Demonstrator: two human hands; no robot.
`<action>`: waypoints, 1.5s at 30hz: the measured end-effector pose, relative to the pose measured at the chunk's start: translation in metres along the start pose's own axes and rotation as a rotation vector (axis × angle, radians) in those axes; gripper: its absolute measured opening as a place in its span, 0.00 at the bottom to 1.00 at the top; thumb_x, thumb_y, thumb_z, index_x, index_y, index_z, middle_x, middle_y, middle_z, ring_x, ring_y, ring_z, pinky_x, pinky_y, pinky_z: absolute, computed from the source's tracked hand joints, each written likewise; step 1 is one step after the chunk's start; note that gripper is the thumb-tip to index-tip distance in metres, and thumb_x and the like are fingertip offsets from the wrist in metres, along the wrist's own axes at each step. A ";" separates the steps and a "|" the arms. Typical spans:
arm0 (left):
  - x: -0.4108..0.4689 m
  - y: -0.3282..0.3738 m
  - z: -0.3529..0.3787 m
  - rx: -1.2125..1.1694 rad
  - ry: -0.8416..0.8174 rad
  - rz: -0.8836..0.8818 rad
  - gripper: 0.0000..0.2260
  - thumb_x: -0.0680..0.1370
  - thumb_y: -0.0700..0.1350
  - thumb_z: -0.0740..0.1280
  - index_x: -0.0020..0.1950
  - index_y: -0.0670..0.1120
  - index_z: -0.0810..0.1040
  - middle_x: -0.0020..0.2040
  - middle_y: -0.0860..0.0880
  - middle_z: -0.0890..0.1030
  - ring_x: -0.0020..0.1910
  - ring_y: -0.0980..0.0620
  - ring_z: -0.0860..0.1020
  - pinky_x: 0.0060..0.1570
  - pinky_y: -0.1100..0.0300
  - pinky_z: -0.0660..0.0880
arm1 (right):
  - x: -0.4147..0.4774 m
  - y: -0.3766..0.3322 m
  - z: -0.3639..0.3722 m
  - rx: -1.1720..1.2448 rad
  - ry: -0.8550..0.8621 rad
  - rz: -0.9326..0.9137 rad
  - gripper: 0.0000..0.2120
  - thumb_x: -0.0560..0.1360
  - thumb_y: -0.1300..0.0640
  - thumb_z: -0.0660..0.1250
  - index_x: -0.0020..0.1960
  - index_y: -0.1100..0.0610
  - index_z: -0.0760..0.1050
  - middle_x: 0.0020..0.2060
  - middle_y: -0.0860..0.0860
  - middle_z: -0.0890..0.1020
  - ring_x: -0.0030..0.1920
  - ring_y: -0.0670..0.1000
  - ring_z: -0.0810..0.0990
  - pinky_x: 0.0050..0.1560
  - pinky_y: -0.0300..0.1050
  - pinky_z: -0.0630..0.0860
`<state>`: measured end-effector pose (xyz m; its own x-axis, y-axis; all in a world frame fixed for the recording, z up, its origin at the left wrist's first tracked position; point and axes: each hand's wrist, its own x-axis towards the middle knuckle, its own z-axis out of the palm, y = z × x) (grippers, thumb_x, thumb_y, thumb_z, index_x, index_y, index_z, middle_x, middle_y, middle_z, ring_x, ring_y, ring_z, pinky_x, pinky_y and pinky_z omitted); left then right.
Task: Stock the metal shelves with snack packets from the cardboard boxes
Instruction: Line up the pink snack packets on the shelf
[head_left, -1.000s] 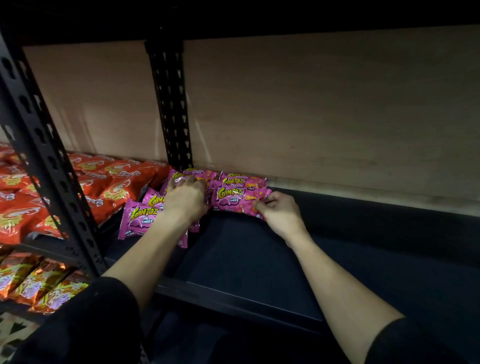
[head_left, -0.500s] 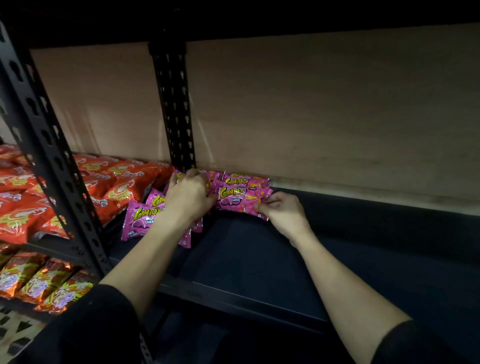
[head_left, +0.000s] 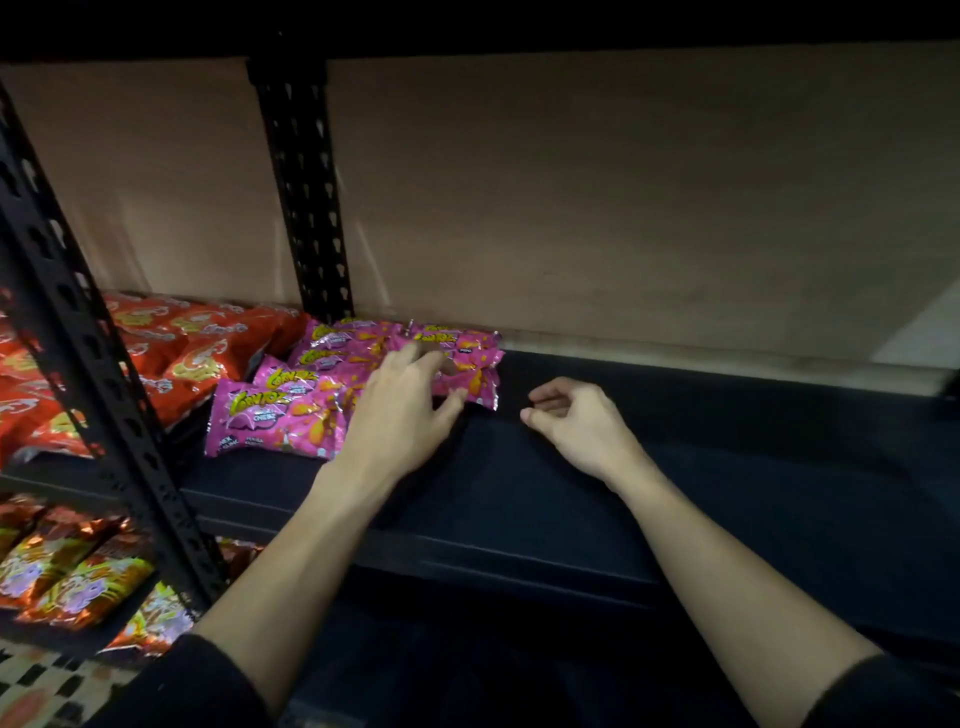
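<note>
The left grip (head_left: 395, 415) lies open, palm down, with its fingers (head_left: 415, 358) spread over the pink packets (head_left: 291, 415). The fingertips rest on the packet furthest right (head_left: 472, 374), and the thumb touches that packet's lower edge. Nothing is pinched or curled around. The right grip (head_left: 582, 421) hangs just to the right of that same packet, apart from it. Its fingers are loosely curled towards the palm and it holds nothing. Both forearms reach in over the front lip of the shelf (head_left: 701, 467), and black sleeves (head_left: 197, 686) show at the bottom edge.

The pink packets lie flat in an overlapping cluster at the left end of the dark shelf board. The row runs from near the front back to the brown back panel (head_left: 623, 208), and the rearmost packets sit at the foot of the rear post (head_left: 306, 208). To the right of the cluster only the dark board shows.

A slotted black front post (head_left: 78, 338) slants across the left side. Behind it, in the next bay at the same level, orange packets (head_left: 197, 353) lie packed together, and the nearest ones sit just beside the pink packets. On the shelf below, at lower left, lie more packets (head_left: 67, 571) in orange and yellow. A checked floor (head_left: 31, 686) shows in the bottom left corner.
</note>
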<state>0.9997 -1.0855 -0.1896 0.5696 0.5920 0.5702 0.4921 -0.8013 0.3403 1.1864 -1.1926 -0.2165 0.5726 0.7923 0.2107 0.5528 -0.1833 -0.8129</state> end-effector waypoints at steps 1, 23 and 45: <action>-0.006 0.006 0.002 -0.046 -0.024 0.013 0.10 0.76 0.49 0.70 0.54 0.45 0.80 0.55 0.48 0.77 0.58 0.46 0.75 0.57 0.49 0.74 | -0.008 0.003 -0.008 -0.039 -0.002 -0.017 0.10 0.74 0.51 0.74 0.54 0.52 0.81 0.46 0.45 0.84 0.48 0.43 0.82 0.53 0.38 0.75; -0.130 0.317 0.090 -0.647 -0.642 0.488 0.12 0.76 0.51 0.71 0.59 0.51 0.78 0.56 0.56 0.78 0.56 0.60 0.78 0.54 0.62 0.74 | -0.334 0.091 -0.248 -0.433 0.441 0.331 0.14 0.77 0.52 0.70 0.61 0.53 0.79 0.55 0.48 0.83 0.55 0.48 0.80 0.58 0.45 0.74; -0.284 0.498 0.342 0.182 -1.505 0.961 0.14 0.79 0.52 0.68 0.59 0.43 0.76 0.47 0.49 0.78 0.46 0.49 0.77 0.50 0.54 0.75 | -0.525 0.369 -0.228 -0.139 -0.026 1.443 0.23 0.78 0.48 0.68 0.67 0.62 0.73 0.64 0.58 0.78 0.64 0.57 0.77 0.58 0.43 0.72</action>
<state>1.3080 -1.6231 -0.4382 0.6683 -0.3824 -0.6380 -0.3391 -0.9201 0.1963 1.2273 -1.8085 -0.5033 0.6605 -0.1181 -0.7415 -0.4314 -0.8680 -0.2460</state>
